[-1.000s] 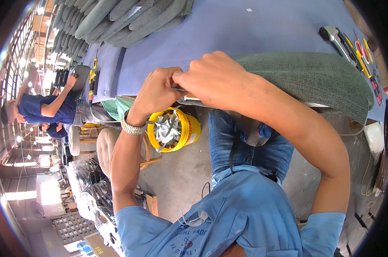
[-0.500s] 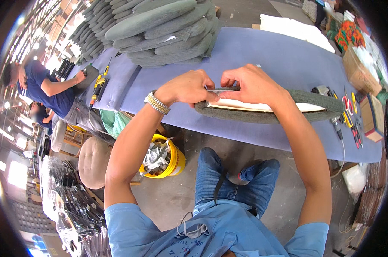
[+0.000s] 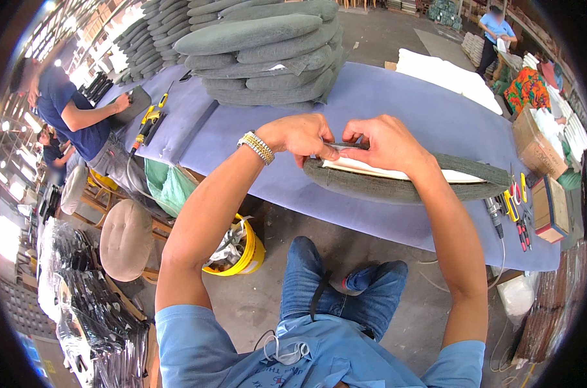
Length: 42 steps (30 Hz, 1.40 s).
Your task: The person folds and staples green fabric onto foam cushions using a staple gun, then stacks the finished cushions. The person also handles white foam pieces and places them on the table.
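Note:
A dark green fabric-covered seat cushion stands on edge on the blue-covered table, its pale underside facing up and partly showing. At its left end my left hand is closed, thumb and fingers pinching the fabric edge. Close beside it my right hand also grips the cover's edge, fingers curled and thumb pressed on the rim. The two thumbs nearly meet over the fold. My right forearm hides part of the cushion's middle.
Stacked green cushions rise at the table's far side. A yellow power tool lies left; a corded tool, scissors and pliers lie right. A yellow bucket of scraps stands below the edge. A co-worker handles a dark panel.
The view has shifted, so the table and stack sit lower. Both hands keep their hold on the fabric edge, and the thumbs have come closer together.

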### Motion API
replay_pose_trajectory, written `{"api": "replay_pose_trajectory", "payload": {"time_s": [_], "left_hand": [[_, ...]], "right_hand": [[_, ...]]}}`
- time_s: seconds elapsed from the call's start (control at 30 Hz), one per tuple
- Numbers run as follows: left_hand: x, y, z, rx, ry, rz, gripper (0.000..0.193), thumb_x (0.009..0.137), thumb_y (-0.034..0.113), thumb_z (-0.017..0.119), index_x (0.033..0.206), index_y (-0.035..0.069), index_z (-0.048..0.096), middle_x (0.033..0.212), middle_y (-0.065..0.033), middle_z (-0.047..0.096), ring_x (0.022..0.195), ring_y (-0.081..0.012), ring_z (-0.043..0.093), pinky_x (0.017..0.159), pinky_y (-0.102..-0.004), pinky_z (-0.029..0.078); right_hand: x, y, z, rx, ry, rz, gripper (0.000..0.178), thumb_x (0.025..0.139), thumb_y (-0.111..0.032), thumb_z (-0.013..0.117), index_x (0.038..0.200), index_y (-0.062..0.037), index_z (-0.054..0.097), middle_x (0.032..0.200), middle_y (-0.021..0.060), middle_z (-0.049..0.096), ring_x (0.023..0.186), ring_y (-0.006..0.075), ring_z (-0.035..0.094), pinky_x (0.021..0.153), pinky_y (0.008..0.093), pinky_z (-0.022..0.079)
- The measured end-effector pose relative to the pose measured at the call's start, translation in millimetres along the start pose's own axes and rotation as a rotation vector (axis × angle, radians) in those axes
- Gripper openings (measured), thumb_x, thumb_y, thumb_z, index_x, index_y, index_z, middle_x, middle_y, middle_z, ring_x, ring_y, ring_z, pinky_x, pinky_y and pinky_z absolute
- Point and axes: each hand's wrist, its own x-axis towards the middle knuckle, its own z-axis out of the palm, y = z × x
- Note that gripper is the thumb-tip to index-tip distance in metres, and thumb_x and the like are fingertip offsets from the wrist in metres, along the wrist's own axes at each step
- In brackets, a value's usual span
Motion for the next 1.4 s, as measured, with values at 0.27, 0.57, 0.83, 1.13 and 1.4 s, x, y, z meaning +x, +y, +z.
{"api": "replay_pose_trajectory", "payload": {"time_s": [0.27, 0.57, 0.83, 1.13, 1.4], "left_hand": [[8.9, -13.5, -1.9, -0.035, 0.055, 0.053, 0.041, 0.093, 0.035, 0.077, 0.092, -0.006, 0.074, 0.076, -0.0112, 0.071, 0.065, -0.0196, 0.07, 0.057, -0.0347, 0.061], [-20.2, -50.4, 64.7, -0.614, 0.531, 0.296, 0.031, 0.099, 0.02, 0.071, 0.12, -0.002, 0.072, 0.108, -0.0105, 0.075, 0.098, -0.0147, 0.07, 0.089, -0.0317, 0.057], [-16.0, -60.5, 84.2, -0.625, 0.671, 0.425, 0.031, 0.097, 0.015, 0.075, 0.125, 0.002, 0.073, 0.114, -0.0089, 0.077, 0.103, -0.0162, 0.071, 0.09, -0.0323, 0.057], [-14.1, -68.0, 86.7, -0.727, 0.635, 0.391, 0.03, 0.098, 0.012, 0.073, 0.126, 0.001, 0.072, 0.114, -0.0089, 0.076, 0.102, -0.0141, 0.069, 0.09, -0.0309, 0.056], [-13.1, -70.1, 88.0, -0.666, 0.693, 0.4, 0.029, 0.096, 0.012, 0.074, 0.123, 0.001, 0.073, 0.107, -0.0111, 0.078, 0.094, -0.0137, 0.07, 0.086, -0.0317, 0.056]], "right_hand": [[-3.2, -12.0, 8.0, -0.072, 0.173, -0.217, 0.018, 0.087, -0.021, 0.078, 0.101, -0.0118, 0.07, 0.111, 0.0077, 0.073, 0.096, 0.0338, 0.07, 0.077, 0.0463, 0.056], [7.5, 1.5, 1.6, -0.075, 0.03, -0.311, 0.01, 0.093, -0.014, 0.073, 0.099, -0.0071, 0.071, 0.134, 0.0097, 0.068, 0.108, 0.0345, 0.069, 0.088, 0.0437, 0.057], [17.0, -8.2, -12.9, -0.287, -0.019, -0.501, 0.011, 0.092, -0.017, 0.07, 0.099, -0.0079, 0.071, 0.129, 0.0081, 0.069, 0.104, 0.0307, 0.07, 0.082, 0.0419, 0.059], [33.3, -3.5, -2.0, -0.572, -0.046, -0.667, 0.005, 0.089, -0.016, 0.066, 0.09, -0.0115, 0.067, 0.095, 0.0007, 0.059, 0.087, 0.0191, 0.064, 0.072, 0.037, 0.053], [40.0, -7.2, 9.8, -0.447, -0.005, -0.578, 0.008, 0.084, -0.013, 0.073, 0.087, -0.01, 0.066, 0.085, 0.0034, 0.056, 0.076, 0.0229, 0.063, 0.066, 0.0392, 0.049]]}}
